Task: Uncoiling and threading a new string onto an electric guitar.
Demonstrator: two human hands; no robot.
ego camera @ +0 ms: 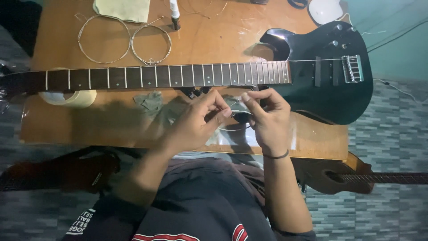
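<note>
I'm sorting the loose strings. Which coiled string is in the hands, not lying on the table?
The coil pinched between left hand and right hand, below the guitar neck. The other two coils lie untouched above it.

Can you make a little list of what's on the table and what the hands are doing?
table: wooden table
main thing: black electric guitar lying flat
left hand: pinching a thin coiled string
right hand: pinching the same string
far side: two loose string coils, a cloth
left end: tape roll under the neck
</note>
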